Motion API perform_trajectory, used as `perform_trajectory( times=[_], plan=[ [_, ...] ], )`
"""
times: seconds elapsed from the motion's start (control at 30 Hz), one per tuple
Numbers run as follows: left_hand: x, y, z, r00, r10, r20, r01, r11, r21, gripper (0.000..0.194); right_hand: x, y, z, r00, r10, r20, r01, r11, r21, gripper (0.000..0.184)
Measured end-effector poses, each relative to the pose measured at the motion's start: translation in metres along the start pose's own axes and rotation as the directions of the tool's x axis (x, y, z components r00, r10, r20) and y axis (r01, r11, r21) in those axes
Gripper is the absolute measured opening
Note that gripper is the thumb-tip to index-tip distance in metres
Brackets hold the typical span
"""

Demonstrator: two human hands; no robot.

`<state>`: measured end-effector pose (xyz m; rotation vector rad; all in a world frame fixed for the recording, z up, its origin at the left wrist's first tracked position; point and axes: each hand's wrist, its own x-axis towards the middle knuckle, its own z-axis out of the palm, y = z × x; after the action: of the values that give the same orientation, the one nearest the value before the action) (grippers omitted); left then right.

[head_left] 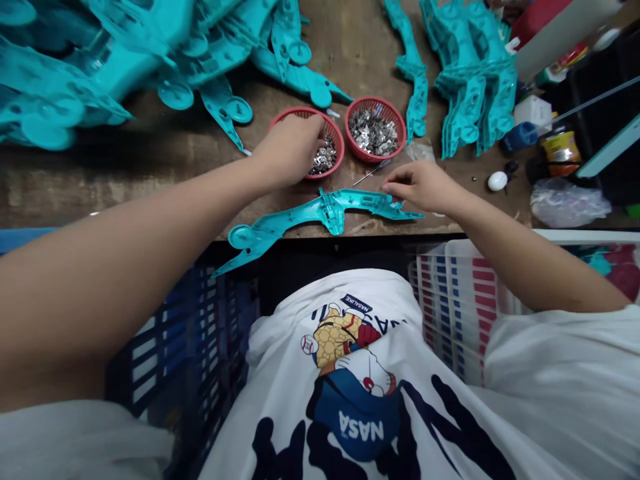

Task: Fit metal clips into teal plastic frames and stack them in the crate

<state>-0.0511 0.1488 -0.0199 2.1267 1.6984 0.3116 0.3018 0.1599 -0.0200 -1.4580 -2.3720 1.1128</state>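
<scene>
Left hand [287,152] in round red mesh basket [341,141] of small silver metal pieces [324,160], fingers hidden; right hand [419,187] below basket, fingers [393,189] pressed together over teal plastic moulding [327,212].

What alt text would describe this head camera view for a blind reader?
A person's left hand reaches into a round red mesh basket of small silver metal pieces, while the right hand sits at a long turquoise plastic part on a worn wooden workbench. A second red basket of silver pieces stands beside the first, with heaps of turquoise parts behind.
</scene>
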Motion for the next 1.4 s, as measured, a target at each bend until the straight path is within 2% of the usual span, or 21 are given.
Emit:
perform_trajectory(
  times=[0.13,0.2,0.3,0.43,0.6,0.7,0.83,0.97,1.1,1.17,1.3,1.4],
  plan=[
    [-0.004,-0.002,0.001,0.999,0.025,0.036,-0.025,1.0,0.0,0.044,-0.002,0.011,0.017,1.0,0.014,0.026,-0.018,0.989,0.147,0.025],
    [-0.006,-0.005,0.001,0.997,0.051,0.062,-0.051,0.999,-0.007,0.041,0.0,0.008,0.021,0.999,0.025,0.023,-0.028,0.988,0.149,0.028],
    [-0.007,-0.011,0.0,0.994,0.072,0.086,-0.067,0.996,-0.06,0.039,0.0,-0.007,0.023,0.999,0.038,0.009,-0.038,0.999,0.019,0.028],
    [-0.007,-0.013,-0.006,0.992,0.117,0.052,-0.11,0.986,-0.122,0.041,-0.004,-0.022,0.025,0.999,-0.004,-0.034,-0.002,0.986,-0.165,0.028],
    [-0.011,-0.006,-0.012,0.989,0.14,0.037,-0.135,0.983,-0.121,0.032,-0.006,-0.027,0.03,0.999,-0.037,-0.032,0.028,0.969,-0.245,0.029],
    [-0.012,-0.003,-0.008,0.99,0.142,0.028,-0.135,0.977,-0.165,0.032,-0.008,-0.033,0.034,0.996,-0.086,-0.001,0.081,0.946,-0.313,0.03],
    [-0.013,-0.002,0.0,0.986,0.165,0.008,-0.16,0.962,-0.22,0.041,-0.011,-0.038,0.04,0.995,-0.097,-0.03,0.082,0.939,-0.333,0.036],
    [-0.017,-0.001,-0.001,0.982,0.187,0.023,-0.182,0.973,-0.139,0.046,-0.01,-0.033,0.04,0.994,-0.072,-0.076,0.046,0.952,-0.303,0.03],
    [-0.019,0.004,-0.006,0.981,0.193,0.01,-0.191,0.974,-0.122,0.044,-0.006,-0.027,0.034,0.987,-0.157,0.03,0.159,0.934,-0.321,0.025],
    [-0.02,0.009,-0.004,0.979,0.204,0.01,-0.2,0.966,-0.163,0.041,-0.007,-0.031,0.029,0.976,-0.213,0.038,0.214,0.927,-0.308,0.027],
    [-0.028,0.022,0.007,0.963,0.265,0.051,-0.233,0.912,-0.337,0.043,-0.017,-0.052,0.022,0.958,-0.27,-0.093,0.24,0.939,-0.247,0.052],
    [-0.039,0.03,0.016,0.942,0.32,0.103,-0.235,0.846,-0.478,0.045,-0.024,-0.066,0.021,0.946,-0.319,-0.059,0.301,0.931,-0.206,0.054]
  ],
)
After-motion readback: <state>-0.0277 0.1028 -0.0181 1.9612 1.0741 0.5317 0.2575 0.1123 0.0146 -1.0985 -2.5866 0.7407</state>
